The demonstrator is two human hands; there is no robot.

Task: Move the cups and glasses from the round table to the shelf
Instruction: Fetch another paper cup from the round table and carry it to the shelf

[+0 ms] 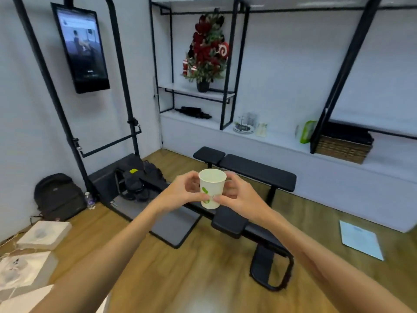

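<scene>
paper cup (212, 188): upright, midair, well short of the shelf (282, 137) | grip: left hand (180, 192) and right hand (239, 195) both clasp it | advice: keep level; set near the glasses (247, 123) by the front edge

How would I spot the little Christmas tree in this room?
Find the black-framed shelf along the back wall, right of the hanging screen. On its small raised white board stands the Christmas tree in a dark pot. It is the only red and green thing there.
</scene>
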